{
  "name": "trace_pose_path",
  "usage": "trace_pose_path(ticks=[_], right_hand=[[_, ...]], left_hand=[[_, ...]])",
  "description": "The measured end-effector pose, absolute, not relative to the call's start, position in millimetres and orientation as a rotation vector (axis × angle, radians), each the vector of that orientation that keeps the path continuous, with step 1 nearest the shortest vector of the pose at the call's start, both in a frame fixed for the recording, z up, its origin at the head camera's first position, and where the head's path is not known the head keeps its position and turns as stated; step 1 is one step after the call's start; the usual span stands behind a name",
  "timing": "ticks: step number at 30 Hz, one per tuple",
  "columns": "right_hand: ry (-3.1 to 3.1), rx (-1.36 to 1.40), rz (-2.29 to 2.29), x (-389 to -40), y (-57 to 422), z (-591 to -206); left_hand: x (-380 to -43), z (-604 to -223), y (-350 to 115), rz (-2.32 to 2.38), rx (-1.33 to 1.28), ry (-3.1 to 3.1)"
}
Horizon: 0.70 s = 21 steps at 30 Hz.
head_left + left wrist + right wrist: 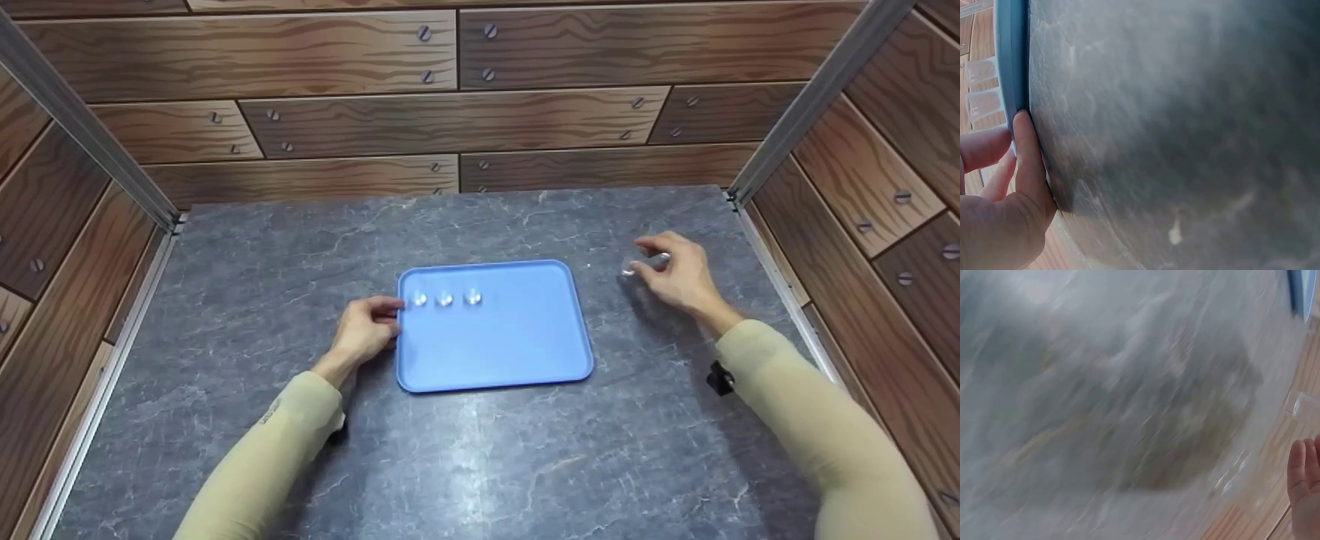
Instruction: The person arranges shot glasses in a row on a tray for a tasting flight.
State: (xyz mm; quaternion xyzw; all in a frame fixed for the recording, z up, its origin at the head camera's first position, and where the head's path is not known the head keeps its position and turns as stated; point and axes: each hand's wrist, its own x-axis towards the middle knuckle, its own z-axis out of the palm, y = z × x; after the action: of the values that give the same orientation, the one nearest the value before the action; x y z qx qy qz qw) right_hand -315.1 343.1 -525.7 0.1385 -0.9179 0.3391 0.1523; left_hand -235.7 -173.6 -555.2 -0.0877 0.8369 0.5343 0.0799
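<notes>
A blue tray lies on the dark marbled table. Three small clear plastic cups form a row near its far left corner. My left hand grips the tray's left rim; in the left wrist view, fingers rest along the rim's outer side, close to the cups. Out to the right of the tray, my right hand has a clear cup between thumb and fingertips. A second clear glint shows within the curve of that hand. The right thumb is hidden in the right wrist view.
Wood-patterned panels enclose the back and sides. Metal rails run along the table's side edges. Light reflects off the table surface in front of the tray. A blurred clear shape appears beside my right hand.
</notes>
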Motion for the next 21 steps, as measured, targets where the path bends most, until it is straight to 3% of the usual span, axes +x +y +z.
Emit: trace_pose_path(ticks=[21], right_hand=[[-2.661,0.613,1.226,-316.6,231.8,-521.6]], left_hand=[[-235.5,-557.1,-173.5,1.627,-0.265,2.502]])
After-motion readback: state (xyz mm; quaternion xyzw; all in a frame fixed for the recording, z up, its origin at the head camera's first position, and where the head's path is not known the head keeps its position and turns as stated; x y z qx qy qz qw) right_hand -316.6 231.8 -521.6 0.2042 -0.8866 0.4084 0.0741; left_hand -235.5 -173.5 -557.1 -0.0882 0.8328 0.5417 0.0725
